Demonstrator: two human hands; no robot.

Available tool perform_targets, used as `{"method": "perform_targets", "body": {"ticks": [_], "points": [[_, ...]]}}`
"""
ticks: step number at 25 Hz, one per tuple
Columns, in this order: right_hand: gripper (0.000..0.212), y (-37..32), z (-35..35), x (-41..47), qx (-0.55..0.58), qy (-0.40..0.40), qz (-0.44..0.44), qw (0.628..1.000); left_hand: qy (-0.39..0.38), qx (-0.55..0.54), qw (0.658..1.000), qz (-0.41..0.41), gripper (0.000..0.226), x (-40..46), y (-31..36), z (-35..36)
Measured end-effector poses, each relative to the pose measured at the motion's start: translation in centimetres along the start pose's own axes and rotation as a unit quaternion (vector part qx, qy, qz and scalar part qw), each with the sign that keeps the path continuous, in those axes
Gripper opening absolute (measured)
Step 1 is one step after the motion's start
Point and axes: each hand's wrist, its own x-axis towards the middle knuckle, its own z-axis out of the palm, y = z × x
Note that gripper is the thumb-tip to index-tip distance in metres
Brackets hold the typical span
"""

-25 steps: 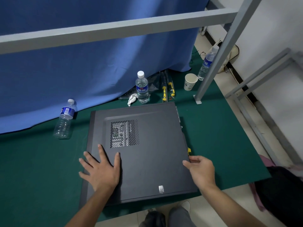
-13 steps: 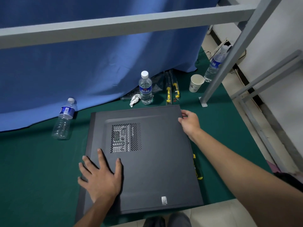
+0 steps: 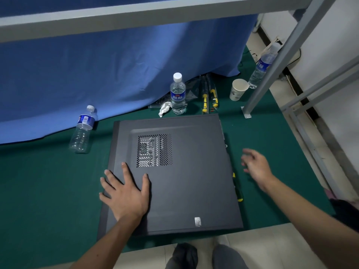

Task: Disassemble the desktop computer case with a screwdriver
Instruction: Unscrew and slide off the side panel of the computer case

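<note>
Our left hand (image 3: 126, 193) flat, fingers spread, pressing computer case (image 3: 174, 171) side panel just below vent grille (image 3: 154, 150). Our right hand (image 3: 255, 166) released, blurred, hovering beside case's right edge, grasping nothing. Screwdriver (image 3: 238, 189) on green desk (image 3: 48, 191) between right hand and case.

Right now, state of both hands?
Left hand: open, flat on the case, holding nothing.
Right hand: open, blurred, beside the case, holding nothing.
</note>
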Motion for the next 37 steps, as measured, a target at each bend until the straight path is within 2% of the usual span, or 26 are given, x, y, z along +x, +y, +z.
{"method": "perform_targets", "body": {"ticks": [2,4,7,9,11,13,16,18,19,21,27,30,37], "points": [[0.040,4.9,-0.7,-1.2,-0.088,-0.019,0.075,0.993,0.001,-0.001,1.000,0.000,0.078,0.0,0.1,0.0],[0.049,7.7,-0.2,-2.0,-0.141,-0.076,0.097,0.982,-0.002,-0.015,1.000,-0.010,0.075,0.1,0.1,-0.2],[0.061,9.0,1.7,-2.1,-0.238,-0.103,0.047,0.965,-0.007,-0.038,0.998,0.042,0.063,-1.8,3.4,0.2],[0.056,9.7,2.3,-2.1,-0.287,-0.092,0.021,0.953,-0.024,-0.069,0.992,0.107,0.064,-4.7,8.2,1.0],[0.047,10.0,1.7,-2.3,-0.238,-0.105,0.029,0.965,-0.045,-0.086,0.987,0.127,0.065,-7.6,13.1,2.3],[0.037,9.8,-0.4,-3.1,-0.052,-0.115,0.067,0.990,-0.040,-0.047,0.991,0.120,0.069,-9.9,16.1,3.5],[0.036,9.1,-4.6,-4.2,0.185,-0.103,0.121,0.970,-0.008,0.006,0.994,0.113,0.072,-10.5,16.8,4.1],[0.037,8.9,-7.6,-4.7,0.258,-0.108,0.120,0.952,0.006,0.002,0.994,0.111,0.072,-10.5,16.7,4.3],[0.031,8.6,-8.6,-4.9,0.278,-0.116,0.110,0.947,0.012,0.000,0.994,0.112,0.072,-10.5,16.7,4.4],[0.018,8.2,-10.2,-5.1,0.275,-0.142,0.084,0.947,0.018,-0.004,0.994,0.111,0.074,-10.4,16.9,4.5],[0.016,8.5,-12.8,-4.3,0.188,-0.166,0.042,0.967,0.039,-0.009,0.993,0.111,0.076,-10.1,16.5,5.1],[0.023,9.0,-13.2,-3.7,0.150,-0.176,0.022,0.973,0.046,-0.015,0.993,0.111,0.078,-10.1,16.4,5.3],[0.022,9.0,-13.3,-2.3,0.124,-0.161,-0.008,0.979,0.055,-0.015,0.993,0.107,0.076,-10.1,16.3,5.4]]}}
